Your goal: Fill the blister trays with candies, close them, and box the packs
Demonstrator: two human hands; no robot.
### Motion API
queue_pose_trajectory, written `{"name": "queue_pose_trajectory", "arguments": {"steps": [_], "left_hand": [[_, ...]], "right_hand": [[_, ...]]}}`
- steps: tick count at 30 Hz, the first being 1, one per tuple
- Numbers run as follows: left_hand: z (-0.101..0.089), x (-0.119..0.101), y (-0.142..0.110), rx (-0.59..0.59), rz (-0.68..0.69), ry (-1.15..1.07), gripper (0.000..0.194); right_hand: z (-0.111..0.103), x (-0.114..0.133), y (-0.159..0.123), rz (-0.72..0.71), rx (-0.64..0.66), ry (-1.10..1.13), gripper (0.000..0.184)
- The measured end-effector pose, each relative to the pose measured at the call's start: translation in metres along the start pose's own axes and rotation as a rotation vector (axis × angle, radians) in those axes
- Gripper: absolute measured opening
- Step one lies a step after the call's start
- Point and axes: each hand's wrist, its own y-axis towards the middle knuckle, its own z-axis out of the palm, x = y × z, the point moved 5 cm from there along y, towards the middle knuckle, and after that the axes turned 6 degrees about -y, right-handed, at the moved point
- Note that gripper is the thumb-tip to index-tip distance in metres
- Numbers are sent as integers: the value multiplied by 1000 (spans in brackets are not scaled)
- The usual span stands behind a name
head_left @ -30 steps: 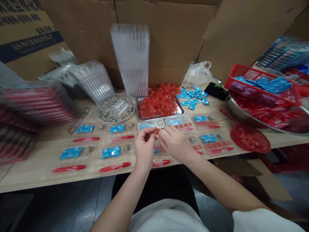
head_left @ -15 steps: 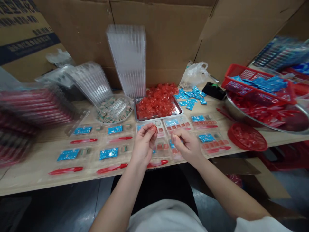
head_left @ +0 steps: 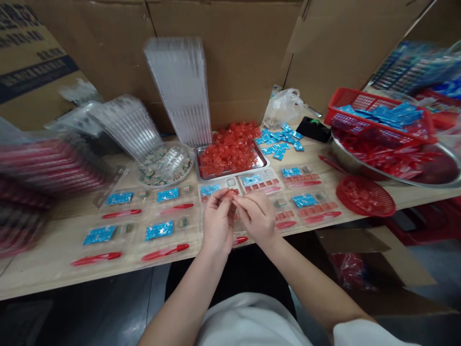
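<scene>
Left hand (head_left: 218,223) is curled up, its thumb and forefinger pinching a small red packet (head_left: 230,192) held just over a clear plastic tray (head_left: 216,191) at the front of the table. Right hand (head_left: 255,216) sits close by at 3 o'clock from the left, fingers bunched and tips against the same packet; from here I can't tell whether it grips or only touches. Directly beyond the hands at 12 o'clock is a steel tray (head_left: 216,177) heaped with more red packets (head_left: 230,149), and loose blue sachets (head_left: 279,142) lie at 1 o'clock. Further out at 3 o'clock are a red basket (head_left: 365,196) and a steel basin (head_left: 432,181).

The packet looks small and slick, so a loose pinch could let it drop among the neighbouring clear trays. Space is tight too: a careless wrist could brush the heaped steel tray and spill packets over its low rim. Red pen-shaped pieces (head_left: 165,252) lie near the table's front edge, where a forearm could knock them off.
</scene>
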Motion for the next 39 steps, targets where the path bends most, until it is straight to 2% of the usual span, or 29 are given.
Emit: {"name": "queue_pose_trajectory", "arguments": {"steps": [2,6,9,12,16,19,22,25,26,28,29,31,33,34,35,37,39], "left_hand": [[-2,-5,0,-14,108,80,21],[0,-22,-4,-45,495,453,11],[2,-25,-5,-41,624,624,7],[-1,-24,-3,-34,671,697,4],[-4,-19,4,18,693,767,3],[-7,-13,14,41,600,711,4],[-10,-11,23,34,495,608,6],[-16,-22,25,-37,513,478,4],[-18,-25,26,-39,478,407,5],[-18,-24,27,12,261,248,11],[-16,-20,27,42,110,177,16],[-13,-11,23,91,-165,72,21],[-9,-3,17,134,-327,5,18],[-7,1,15,153,-374,-19,14],[-6,5,13,167,-408,-35,11],[-7,10,9,161,-442,-30,9],[-10,13,7,126,-444,31,14]], "right_hand": [[2,-3,-2,35,3,-30,15],[6,-7,0,135,136,-43,13],[7,-6,3,164,231,-46,16],[10,-12,1,282,309,40,15],[21,-30,-11,668,355,390,8],[31,-38,-23,923,384,681,11],[27,-48,-26,978,339,676,12],[7,-69,-26,969,234,571,11],[-2,-79,-25,964,224,537,12],[-28,-104,-24,919,242,392,12],[-46,-119,-22,880,253,257,13],[-90,-152,-14,773,232,-190,18],[-136,-184,-5,690,170,-674,20],[-155,-201,-3,704,183,-859,24],[-169,-218,-3,738,270,-972,30],[-186,-247,-10,825,514,-1034,37],[-196,-265,-22,859,667,-1002,30]]}}
